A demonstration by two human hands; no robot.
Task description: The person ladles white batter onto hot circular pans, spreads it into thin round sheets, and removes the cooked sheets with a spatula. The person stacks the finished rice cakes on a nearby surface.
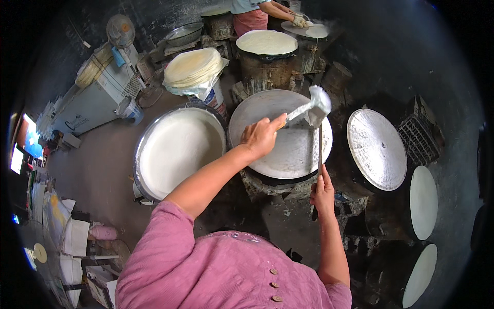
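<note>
My left hand point(259, 136) grips the handle of a metal ladle point(320, 99) coated in white batter, held over the right side of a round metal griddle point(291, 160). My right hand point(323, 194) holds the long dark handle of a flat-bladed scraper point(320, 148). Its pale blade lies just below the ladle bowl; whether they touch I cannot tell. The griddle shows bare metal with faint streaks and sits on a blackened stove. To its left stands a wide basin point(137, 162) of smooth white batter.
Another shiny griddle point(376, 150) stands at the right, with pale-topped round griddles point(423, 202) below it. Beyond are a griddle covered by a pale sheet point(267, 41) and a stack of thin round sheets point(195, 67). At the back, a co-worker's gloved hand point(300, 21) works over a steaming griddle.
</note>
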